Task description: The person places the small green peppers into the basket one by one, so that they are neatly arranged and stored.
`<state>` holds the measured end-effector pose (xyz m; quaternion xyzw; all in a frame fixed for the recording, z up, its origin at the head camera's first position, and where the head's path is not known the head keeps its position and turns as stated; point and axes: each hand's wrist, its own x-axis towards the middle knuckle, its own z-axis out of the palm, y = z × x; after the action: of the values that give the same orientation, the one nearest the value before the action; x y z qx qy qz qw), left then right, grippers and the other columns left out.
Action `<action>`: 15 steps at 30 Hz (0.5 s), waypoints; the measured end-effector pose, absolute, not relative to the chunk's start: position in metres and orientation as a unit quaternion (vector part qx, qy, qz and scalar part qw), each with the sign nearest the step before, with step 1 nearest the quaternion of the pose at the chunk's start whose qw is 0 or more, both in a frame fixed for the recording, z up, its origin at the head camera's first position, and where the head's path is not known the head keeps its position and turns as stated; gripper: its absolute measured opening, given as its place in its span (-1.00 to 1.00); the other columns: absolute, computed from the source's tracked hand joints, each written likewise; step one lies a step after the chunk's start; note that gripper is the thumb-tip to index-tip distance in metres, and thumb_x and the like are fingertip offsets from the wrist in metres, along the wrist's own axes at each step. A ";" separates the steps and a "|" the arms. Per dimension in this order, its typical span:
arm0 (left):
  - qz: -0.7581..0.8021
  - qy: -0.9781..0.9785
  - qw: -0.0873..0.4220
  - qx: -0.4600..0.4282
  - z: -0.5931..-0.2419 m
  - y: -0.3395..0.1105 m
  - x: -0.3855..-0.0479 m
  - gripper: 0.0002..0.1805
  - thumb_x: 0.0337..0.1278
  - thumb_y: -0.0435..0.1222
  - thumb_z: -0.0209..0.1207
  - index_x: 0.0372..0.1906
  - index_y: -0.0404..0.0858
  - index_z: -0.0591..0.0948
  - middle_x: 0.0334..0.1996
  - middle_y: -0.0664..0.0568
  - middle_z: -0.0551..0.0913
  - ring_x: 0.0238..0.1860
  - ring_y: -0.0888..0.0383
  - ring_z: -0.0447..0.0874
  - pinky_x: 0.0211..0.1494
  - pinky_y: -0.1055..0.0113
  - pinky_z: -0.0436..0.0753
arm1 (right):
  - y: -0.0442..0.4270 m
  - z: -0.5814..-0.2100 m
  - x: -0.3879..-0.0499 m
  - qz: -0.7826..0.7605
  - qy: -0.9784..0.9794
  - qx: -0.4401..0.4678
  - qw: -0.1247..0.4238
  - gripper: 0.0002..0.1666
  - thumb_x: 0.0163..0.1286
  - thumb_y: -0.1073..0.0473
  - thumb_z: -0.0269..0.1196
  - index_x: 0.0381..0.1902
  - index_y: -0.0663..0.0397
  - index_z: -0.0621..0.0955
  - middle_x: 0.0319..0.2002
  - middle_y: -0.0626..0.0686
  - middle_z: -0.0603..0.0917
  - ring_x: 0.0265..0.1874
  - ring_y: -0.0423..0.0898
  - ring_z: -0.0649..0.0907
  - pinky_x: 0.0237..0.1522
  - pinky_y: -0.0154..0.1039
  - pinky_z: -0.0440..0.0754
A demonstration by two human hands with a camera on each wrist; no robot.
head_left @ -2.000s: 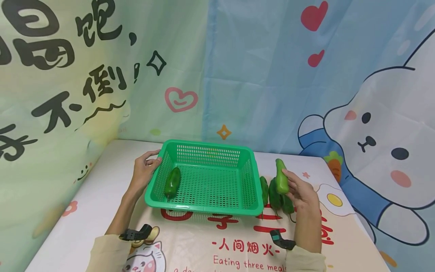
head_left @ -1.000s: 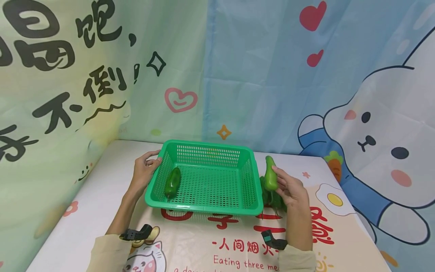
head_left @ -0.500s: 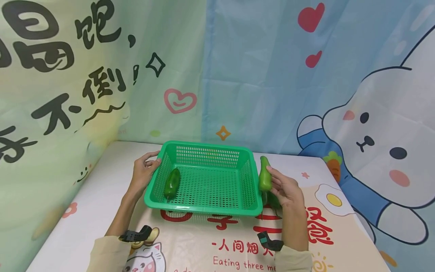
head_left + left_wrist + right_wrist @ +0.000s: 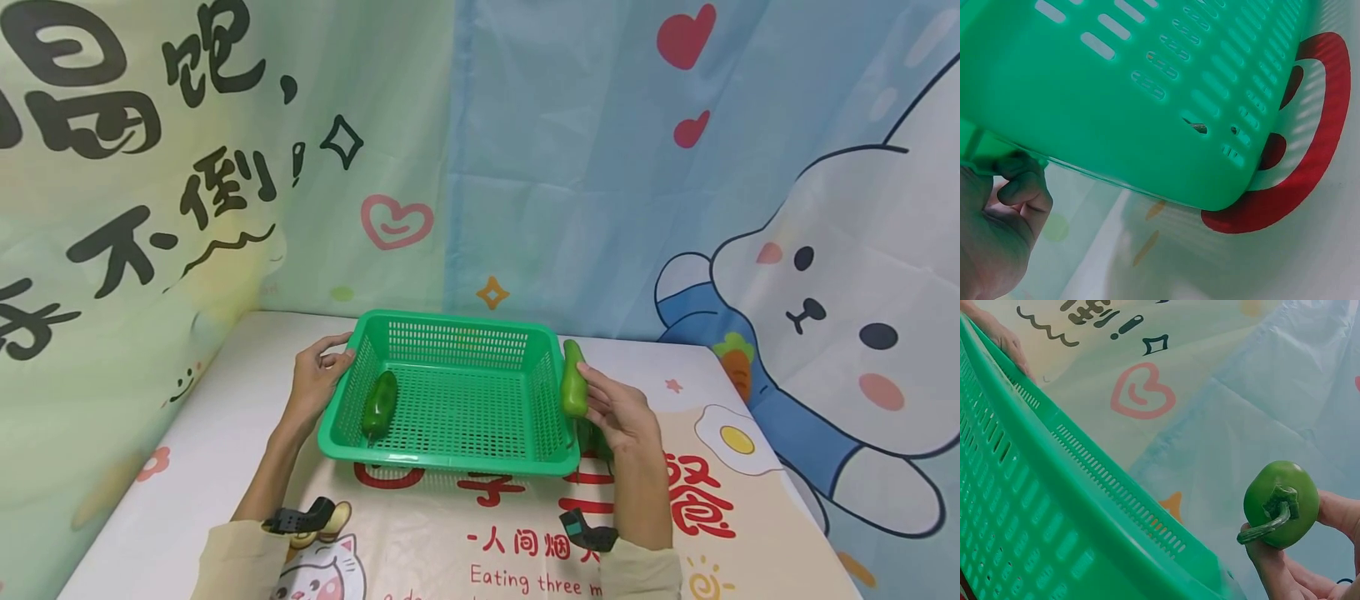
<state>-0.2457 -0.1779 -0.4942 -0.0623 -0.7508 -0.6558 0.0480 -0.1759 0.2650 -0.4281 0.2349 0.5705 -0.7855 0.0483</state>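
Observation:
The left hand [image 4: 317,379] grips the left rim of the green basket [image 4: 450,461]; in the left wrist view its curled fingers [image 4: 1022,187] are at the basket's edge. One dark green pepper [image 4: 381,404] lies inside at the basket's left end. Between thumb and fingers, the right hand [image 4: 621,410] holds a lighter green pepper [image 4: 573,385] upright at the basket's right rim. That pepper's stem end [image 4: 1282,503] faces the right wrist camera. More dark green peppers [image 4: 596,442] lie on the table below the right hand, mostly hidden by it.
A printed cloth [image 4: 525,546] covers the table. Behind the table hangs a patterned curtain [image 4: 562,208] with a cartoon rabbit at right. Each wrist wears a dark strapped device.
The right hand has moved left with the light green pepper, from above the peppers on the table to the basket's right rim. The left hand and the basket have stayed in place.

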 end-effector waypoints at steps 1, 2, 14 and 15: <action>-0.656 -0.750 0.047 -0.062 -0.494 -0.178 -0.246 -0.50 0.69 -0.28 0.16 0.52 -0.41 0.51 -0.33 -0.06 0.86 -0.48 0.28 0.82 -0.38 0.41 0.81 | 0.264 -0.428 -0.176 -0.787 0.570 0.231 0.050 -0.63 0.50 0.06 0.48 0.11 0.07 0.63 -0.33 -0.17 0.87 -0.25 -0.27 0.86 -0.07 -0.39 0.86; -0.657 -0.750 0.047 -0.062 -0.494 -0.178 -0.246 -0.50 0.69 -0.28 0.16 0.52 -0.42 0.51 -0.33 -0.07 0.86 -0.48 0.28 0.82 -0.38 0.41 0.81 | 0.263 -0.428 -0.176 -0.788 0.569 0.229 0.050 -0.64 0.50 0.07 0.48 0.10 0.07 0.64 -0.32 -0.16 0.87 -0.25 -0.26 0.86 -0.08 -0.38 0.86; -0.654 -0.753 0.049 -0.060 -0.494 -0.178 -0.246 -0.50 0.69 -0.27 0.17 0.51 -0.41 0.52 -0.32 -0.10 0.86 -0.49 0.28 0.81 -0.39 0.41 0.81 | 0.257 -0.428 -0.175 -0.794 0.572 0.201 0.051 -0.90 0.54 0.11 0.44 -0.24 -0.07 0.76 -0.33 -0.14 0.88 -0.27 -0.26 0.86 -0.09 -0.36 0.87; -0.654 -0.752 0.049 -0.060 -0.494 -0.178 -0.246 -0.50 0.69 -0.27 0.17 0.51 -0.41 0.52 -0.34 -0.07 0.86 -0.49 0.28 0.81 -0.39 0.41 0.81 | 0.256 -0.428 -0.175 -0.794 0.571 0.201 0.051 -0.89 0.54 0.10 0.44 -0.25 -0.08 0.76 -0.34 -0.14 0.88 -0.27 -0.25 0.87 -0.09 -0.36 0.87</action>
<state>-0.2457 -0.1781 -0.4944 -0.0597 -0.7522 -0.6545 0.0486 -0.1749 0.2564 -0.4277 0.2012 0.5709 -0.7944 0.0506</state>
